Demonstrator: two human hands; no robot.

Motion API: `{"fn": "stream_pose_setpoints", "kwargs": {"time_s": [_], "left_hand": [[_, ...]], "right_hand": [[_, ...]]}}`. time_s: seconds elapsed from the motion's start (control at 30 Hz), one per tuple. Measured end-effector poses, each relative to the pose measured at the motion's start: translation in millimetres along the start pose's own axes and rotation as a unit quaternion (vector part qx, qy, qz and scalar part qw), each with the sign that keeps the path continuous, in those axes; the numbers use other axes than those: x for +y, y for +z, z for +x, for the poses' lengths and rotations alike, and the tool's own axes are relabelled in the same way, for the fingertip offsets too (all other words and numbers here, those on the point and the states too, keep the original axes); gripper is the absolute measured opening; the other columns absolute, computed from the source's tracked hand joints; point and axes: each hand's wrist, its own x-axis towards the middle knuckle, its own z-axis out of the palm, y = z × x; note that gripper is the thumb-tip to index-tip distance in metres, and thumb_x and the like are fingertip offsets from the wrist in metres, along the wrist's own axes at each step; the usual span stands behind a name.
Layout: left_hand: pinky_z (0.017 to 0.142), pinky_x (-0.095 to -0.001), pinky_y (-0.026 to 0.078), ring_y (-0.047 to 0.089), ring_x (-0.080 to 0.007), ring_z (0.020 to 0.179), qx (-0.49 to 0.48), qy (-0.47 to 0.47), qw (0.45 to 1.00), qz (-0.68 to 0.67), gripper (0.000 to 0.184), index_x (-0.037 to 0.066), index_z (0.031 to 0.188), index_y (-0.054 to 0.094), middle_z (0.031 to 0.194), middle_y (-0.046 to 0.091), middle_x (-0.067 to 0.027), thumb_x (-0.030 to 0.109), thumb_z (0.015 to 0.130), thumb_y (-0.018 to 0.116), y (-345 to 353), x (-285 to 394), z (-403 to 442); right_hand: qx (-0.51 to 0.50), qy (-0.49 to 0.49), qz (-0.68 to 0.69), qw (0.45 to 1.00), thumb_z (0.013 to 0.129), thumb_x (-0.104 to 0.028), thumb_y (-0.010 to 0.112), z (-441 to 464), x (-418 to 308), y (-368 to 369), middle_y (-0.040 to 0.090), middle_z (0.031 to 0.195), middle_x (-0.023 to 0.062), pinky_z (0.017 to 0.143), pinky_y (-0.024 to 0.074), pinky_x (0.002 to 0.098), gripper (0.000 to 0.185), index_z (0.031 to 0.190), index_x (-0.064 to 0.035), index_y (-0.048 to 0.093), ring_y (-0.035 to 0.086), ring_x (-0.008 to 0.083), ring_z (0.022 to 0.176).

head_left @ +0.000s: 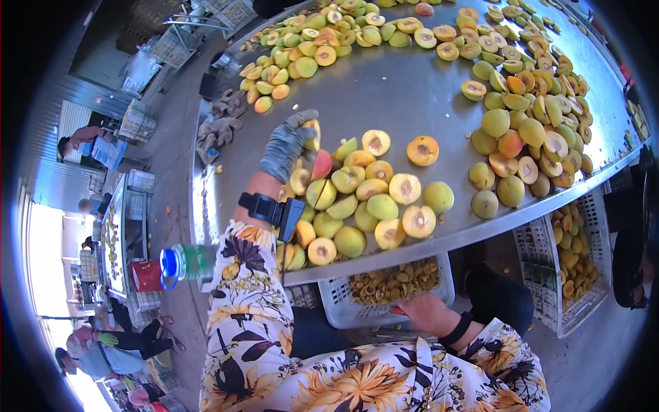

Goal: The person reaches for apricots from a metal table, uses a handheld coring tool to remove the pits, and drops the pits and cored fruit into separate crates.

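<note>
My left hand (287,143), in a grey glove, pinches a peach half (313,135) at the left side of the metal table (384,89). Just in front of me, below that hand, lies a pile of peach halves (347,180), several with the cut face up. My right hand (429,314) is bare and low, past the table's near edge, over a white crate (334,302) of brownish-yellow fruit pieces (391,281). Its fingers are curled, and a bit of red shows at them; what they hold is mostly hidden.
More peach halves (511,123) are heaped at the right, with others (302,58) along the far left. Gloves (218,130) lie on the left edge. A green bottle (195,262) stands left of my arm. Another fruit-filled crate (525,268) sits low right. People work farther left.
</note>
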Motion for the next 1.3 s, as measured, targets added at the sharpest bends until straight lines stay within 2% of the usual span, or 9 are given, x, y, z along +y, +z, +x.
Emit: {"fn": "stream_pose_setpoints", "kwargs": {"time_s": [0.33, 0.5, 0.57, 0.77, 0.87, 0.9, 0.93, 1.0, 1.3], "left_hand": [[0.039, -0.0264, 0.047, 0.062, -0.0223, 0.066, 0.016, 0.044, 0.915, -0.402, 0.044, 0.007, 0.096, 0.055, 0.081, 0.062, -0.0092, 0.048, 0.079, 0.055, 45.1, 14.7, -227.6], [0.079, -0.0235, 0.045, 0.053, -0.0109, 0.091, 0.139, 0.256, 0.957, 0.005, 0.021, 0.006, 0.108, 0.05, 0.101, 0.055, -0.0061, 0.016, 0.091, 0.042, 48.4, -71.0, -278.3], [0.079, -0.0228, 0.045, 0.053, -0.0107, 0.09, 0.153, 0.227, 0.92, -0.282, 0.022, 0.004, 0.109, 0.049, 0.099, 0.055, -0.0025, 0.016, 0.091, 0.042, 68.1, -82.0, -298.7], [0.103, -0.0272, 0.021, 0.031, -0.0194, 0.123, 0.255, 0.097, 0.956, -0.108, 0.039, 0.005, 0.128, 0.037, 0.132, 0.035, -0.0117, 0.014, 0.09, 0.041, 91.6, -58.3, -377.6], [0.098, -0.0253, 0.03, 0.04, -0.0174, 0.116, 0.218, 0.238, 0.932, -0.163, 0.042, -0.002, 0.128, 0.033, 0.129, 0.04, -0.0097, 0.012, 0.09, 0.041, 95.1, -207.3, -318.1], [0.1, -0.0232, 0.026, 0.037, -0.0159, 0.118, 0.251, 0.25, 0.935, -0.001, 0.042, -0.003, 0.129, 0.031, 0.13, 0.039, -0.0076, 0.012, 0.091, 0.038, 80.4, -178.4, -341.7], [0.085, -0.0251, 0.038, 0.047, -0.0155, 0.1, 0.187, 0.207, 0.915, -0.291, 0.05, 0.004, 0.133, 0.024, 0.115, 0.048, -0.0093, 0.016, 0.089, 0.046, 86.1, -159.4, -339.6], [0.068, -0.0288, 0.05, 0.059, -0.0176, 0.084, 0.118, 0.076, 0.861, -0.49, 0.065, 0.02, 0.137, 0.014, 0.099, 0.058, -0.0129, 0.019, 0.086, 0.054, 83.8, -94.7, -362.7], [0.037, -0.0324, 0.048, 0.061, -0.0203, 0.066, 0.12, -0.049, 0.84, -0.527, 0.059, 0.034, 0.127, 0.024, 0.086, 0.059, -0.0055, 0.032, 0.08, 0.06, 106.6, -104.6, -325.4]], "right_hand": [[0.113, 0.014, 0.111, 0.987, 0.077, -0.023, 0.058, 5.5, -81.6, -13.5, 0.057, 0.068, 0.0162, 0.053, 0.0461, 0.0385, 0.027, 0.096, -0.0066, 0.051, 0.059, 0.0304, 0.06], [0.292, 0.07, 0.334, 0.893, 0.079, -0.016, 0.06, 11.5, -117.2, 9.2, 0.055, 0.078, 0.0077, 0.061, 0.0442, 0.0263, 0.035, 0.108, -0.0005, 0.049, 0.052, 0.0122, 0.07], [0.276, 0.108, 0.436, 0.85, 0.083, -0.017, 0.056, 22.5, -119.5, 24.3, 0.051, 0.092, 0.0004, 0.069, 0.0413, 0.0213, 0.03, 0.107, 0.0014, 0.05, 0.046, 0.0078, 0.081], [0.197, 0.052, 0.511, 0.835, 0.088, -0.017, 0.049, 33.8, -167.4, 50.4, 0.045, 0.066, -0.0043, 0.039, 0.0306, 0.0187, 0.02, 0.102, -0.0042, 0.046, 0.04, 0.0033, 0.049], [0.189, 0.033, 0.51, 0.839, 0.084, -0.015, 0.055, 27.6, -176.0, 42.2, 0.046, 0.058, -0.0022, 0.034, 0.0321, 0.0193, 0.013, 0.092, -0.0096, 0.045, 0.041, 0.0065, 0.04], [0.321, -0.088, 0.362, 0.871, 0.079, -0.01, 0.059, 48.5, -131.5, 68.7, 0.046, 0.06, -0.0023, 0.036, 0.0339, 0.0215, 0.016, 0.09, -0.0078, 0.048, 0.042, 0.0079, 0.041], [0.421, -0.209, 0.012, 0.883, 0.073, -0.009, 0.064, 44.4, -141.2, 40.6, 0.047, 0.062, -0.0016, 0.038, 0.0357, 0.0238, 0.02, 0.089, -0.0059, 0.051, 0.043, 0.0078, 0.043], [0.218, 0.057, 0.221, 0.949, 0.068, -0.014, 0.068, 28.9, -155.9, 24.8, 0.057, 0.07, 0.0063, 0.054, 0.0435, 0.0295, 0.031, 0.094, -0.0019, 0.054, 0.054, 0.0175, 0.061], [0.343, -0.005, 0.065, 0.937, 0.073, -0.02, 0.065, 7.3, -127.4, 6.7, 0.057, 0.071, 0.021, 0.055, 0.0447, 0.044, 0.036, 0.099, -0.0041, 0.047, 0.056, 0.0396, 0.065]]}}
